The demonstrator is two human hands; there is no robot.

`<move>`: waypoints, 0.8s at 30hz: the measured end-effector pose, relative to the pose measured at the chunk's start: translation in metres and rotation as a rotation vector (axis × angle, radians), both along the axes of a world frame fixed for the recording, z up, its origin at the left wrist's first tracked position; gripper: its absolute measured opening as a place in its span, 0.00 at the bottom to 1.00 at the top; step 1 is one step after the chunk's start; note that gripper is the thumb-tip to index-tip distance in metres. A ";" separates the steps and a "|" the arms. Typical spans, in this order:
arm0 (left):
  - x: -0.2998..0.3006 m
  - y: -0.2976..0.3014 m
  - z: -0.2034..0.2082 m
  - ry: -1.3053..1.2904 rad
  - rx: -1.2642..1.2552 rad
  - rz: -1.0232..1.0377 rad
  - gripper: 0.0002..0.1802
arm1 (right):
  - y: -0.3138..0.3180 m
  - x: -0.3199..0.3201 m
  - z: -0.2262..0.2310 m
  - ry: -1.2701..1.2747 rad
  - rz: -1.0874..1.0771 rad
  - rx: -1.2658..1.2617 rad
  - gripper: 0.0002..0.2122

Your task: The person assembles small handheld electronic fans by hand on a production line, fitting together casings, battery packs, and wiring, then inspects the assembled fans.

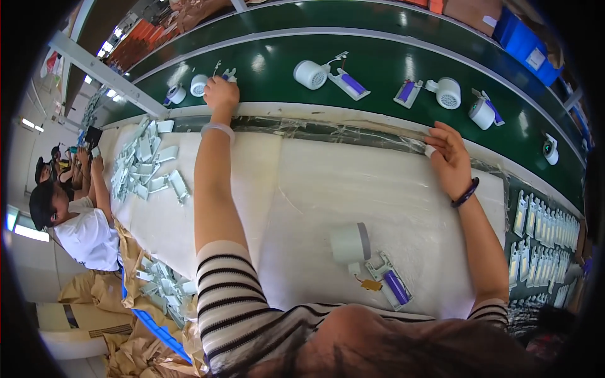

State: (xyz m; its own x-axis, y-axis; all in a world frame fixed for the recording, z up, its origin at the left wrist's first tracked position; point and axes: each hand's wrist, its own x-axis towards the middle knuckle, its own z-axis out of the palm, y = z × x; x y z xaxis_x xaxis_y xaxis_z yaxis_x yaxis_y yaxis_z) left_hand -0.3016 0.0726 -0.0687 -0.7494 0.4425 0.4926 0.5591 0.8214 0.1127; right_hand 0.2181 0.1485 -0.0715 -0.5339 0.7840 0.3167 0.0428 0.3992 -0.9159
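At the upper left of the frame, the left hand [222, 94] is held over the green conveyor belt [268, 82], its fingertips brought to a pale plate [230, 74]; the fingers are partly hidden by the back of the hand, so whether the plate is pinched or only touched cannot be told; just beside that hand, a white cylindrical unit [198, 85] is seen on the belt, and a second white unit [177, 94] is placed further left.

Right of centre, the right hand [450, 157] is held by the far edge of the worktable [302, 170], its fingers loosely curled and a little spread, with nothing seen to be gripped; a dark bracelet [465, 193] is worn on that wrist, a pale band [218, 130] on the other.

At the top centre, a large white cylinder [311, 74] is joined to a holder with a purple cell [351, 84]; similar units are spread toward the upper right; at the lower centre, a white housing [350, 243] is laid on the worktable near an uncovered holder [391, 285]; pale plastic parts [144, 164] are heaped at the left, and pale pieces [545, 220] are stood in rows at the right; at the far left, a co-worker [85, 236] in a white top is seen.
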 end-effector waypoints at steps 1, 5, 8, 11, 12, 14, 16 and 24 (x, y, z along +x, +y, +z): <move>-0.011 -0.002 -0.002 -0.001 -0.002 0.011 0.21 | 0.001 0.003 -0.001 0.006 0.006 -0.011 0.20; -0.030 -0.001 0.002 -0.219 -0.123 0.058 0.20 | 0.003 0.004 0.000 -0.003 0.013 -0.012 0.21; -0.039 -0.012 0.020 -0.270 -0.225 0.035 0.23 | 0.005 0.000 -0.002 0.012 0.054 0.002 0.20; -0.020 0.001 0.030 -0.356 -0.277 0.011 0.28 | 0.009 0.008 -0.008 -0.022 0.054 0.013 0.21; -0.010 0.003 0.035 -0.367 -0.263 -0.011 0.29 | 0.010 0.010 -0.010 -0.044 0.049 0.018 0.22; 0.000 0.001 0.041 -0.388 -0.139 -0.077 0.30 | 0.007 0.009 -0.007 -0.043 0.066 0.033 0.21; 0.000 -0.007 0.038 -0.266 0.039 -0.122 0.26 | 0.007 0.007 -0.005 -0.087 0.077 0.047 0.19; 0.095 -0.062 0.104 -0.717 0.585 -0.448 0.16 | 0.000 0.004 0.004 -0.091 0.058 0.157 0.16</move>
State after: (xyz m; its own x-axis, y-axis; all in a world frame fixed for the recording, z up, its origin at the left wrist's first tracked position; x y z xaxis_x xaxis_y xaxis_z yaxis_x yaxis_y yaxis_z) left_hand -0.2070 0.0107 0.0349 -0.7775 0.5882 0.2228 0.4446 0.2634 0.8562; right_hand 0.2225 0.1484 -0.0673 -0.6086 0.6960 0.3810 0.0959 0.5412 -0.8354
